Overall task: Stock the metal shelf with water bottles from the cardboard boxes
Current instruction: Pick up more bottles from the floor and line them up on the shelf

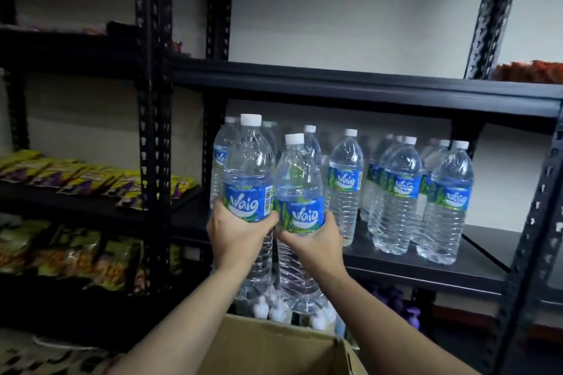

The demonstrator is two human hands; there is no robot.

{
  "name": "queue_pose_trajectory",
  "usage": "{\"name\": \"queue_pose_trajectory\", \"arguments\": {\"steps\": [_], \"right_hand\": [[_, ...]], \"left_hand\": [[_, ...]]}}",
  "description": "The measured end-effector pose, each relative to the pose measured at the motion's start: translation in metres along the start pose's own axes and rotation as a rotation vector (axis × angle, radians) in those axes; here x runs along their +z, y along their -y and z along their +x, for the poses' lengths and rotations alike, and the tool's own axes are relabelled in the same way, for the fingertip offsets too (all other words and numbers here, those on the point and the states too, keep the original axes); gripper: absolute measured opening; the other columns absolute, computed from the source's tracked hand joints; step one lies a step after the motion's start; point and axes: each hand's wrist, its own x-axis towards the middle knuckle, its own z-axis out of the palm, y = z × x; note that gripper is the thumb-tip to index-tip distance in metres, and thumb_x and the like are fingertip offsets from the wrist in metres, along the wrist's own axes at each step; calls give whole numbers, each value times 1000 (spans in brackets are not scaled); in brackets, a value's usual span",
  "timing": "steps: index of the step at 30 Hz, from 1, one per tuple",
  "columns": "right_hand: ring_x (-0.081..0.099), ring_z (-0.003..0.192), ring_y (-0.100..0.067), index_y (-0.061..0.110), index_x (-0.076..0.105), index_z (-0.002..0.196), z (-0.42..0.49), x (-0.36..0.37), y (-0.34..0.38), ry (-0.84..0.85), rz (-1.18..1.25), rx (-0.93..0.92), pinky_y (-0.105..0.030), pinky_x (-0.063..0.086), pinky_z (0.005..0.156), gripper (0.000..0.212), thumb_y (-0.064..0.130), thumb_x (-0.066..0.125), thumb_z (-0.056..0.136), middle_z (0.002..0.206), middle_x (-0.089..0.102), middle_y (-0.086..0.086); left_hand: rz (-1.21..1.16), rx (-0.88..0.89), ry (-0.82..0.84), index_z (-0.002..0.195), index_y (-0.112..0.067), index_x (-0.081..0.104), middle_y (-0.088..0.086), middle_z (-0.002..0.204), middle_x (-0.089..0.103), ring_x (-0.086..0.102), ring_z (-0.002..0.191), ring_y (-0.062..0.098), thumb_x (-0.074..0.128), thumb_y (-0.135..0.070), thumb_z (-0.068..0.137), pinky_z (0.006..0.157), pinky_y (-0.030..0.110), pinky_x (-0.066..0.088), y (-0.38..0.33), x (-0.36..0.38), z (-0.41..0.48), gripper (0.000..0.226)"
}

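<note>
The left hand is curled round the waist of one water bottle, just under its blue label. The right hand grips a second bottle the same way. The two hands are close side by side, and whether the bottles touch I cannot tell. Both bottles are upright, caps up, held above the open cardboard box at six o'clock, where the white caps of more boxed bottles show past its rim. From twelve to two o'clock of the hands runs the metal shelf. Stocked bottles already stand on it in loose rows, and bare board is left at three o'clock on the far right. The held pair hides part of the front left of the board, so the room there is uncertain. Judging by this, the step is carrying the pair up and onto the board. To do it well, lift until both bases clear the front lip, keep the bottles vertical, and slide them in flush beside the nearest standing bottle without knocking it. Let go only once each base sits flat, one hand after the other. Snack packets lie on the neighbouring rack at nine o'clock.
</note>
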Motion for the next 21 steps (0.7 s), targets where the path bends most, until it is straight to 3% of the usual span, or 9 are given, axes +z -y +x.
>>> {"name": "queue_pose_trajectory", "arguments": {"steps": [5, 7, 15, 18, 21], "right_hand": [[68, 86, -3, 28, 54, 108, 28, 33, -11, 49, -22, 38, -34, 57, 82, 75, 46, 92, 46, 95, 71, 11], [67, 86, 1, 25, 55, 111, 39, 47, -15, 84, -29, 59, -26, 56, 78, 75, 43, 93, 49, 96, 71, 12], [70, 83, -5, 24, 54, 108, 102, 108, -23, 156, 15, 104, -33, 59, 80, 72, 36, 94, 50, 94, 71, 9], [70, 81, -8, 25, 54, 107, 129, 130, -24, 109, 36, 122, -37, 59, 81, 68, 38, 91, 51, 91, 71, 8], [63, 78, -6, 23, 51, 105, 147, 145, -20, 15, 67, 169, -32, 54, 79, 62, 40, 88, 57, 91, 67, 7]], "left_hand": [[12, -6, -59, 105, -16, 56, 2, 100, 67, 64, 95, 24, 93, -30, 49, 82, 32, 50, 20, 6, 31, 69], [26, -5, -65, 107, -15, 56, 1, 100, 67, 63, 96, 23, 94, -30, 49, 85, 35, 52, 27, 8, 46, 71], [45, -2, -143, 110, -15, 56, 2, 103, 67, 63, 93, 22, 95, -34, 48, 84, 35, 53, 49, 17, 109, 76], [57, 6, -167, 105, -17, 55, 1, 98, 67, 64, 90, 24, 95, -37, 48, 81, 36, 54, 56, 19, 126, 72], [93, 36, -168, 106, -16, 56, 2, 99, 68, 64, 91, 25, 95, -39, 46, 82, 38, 54, 61, 18, 138, 74]]}}
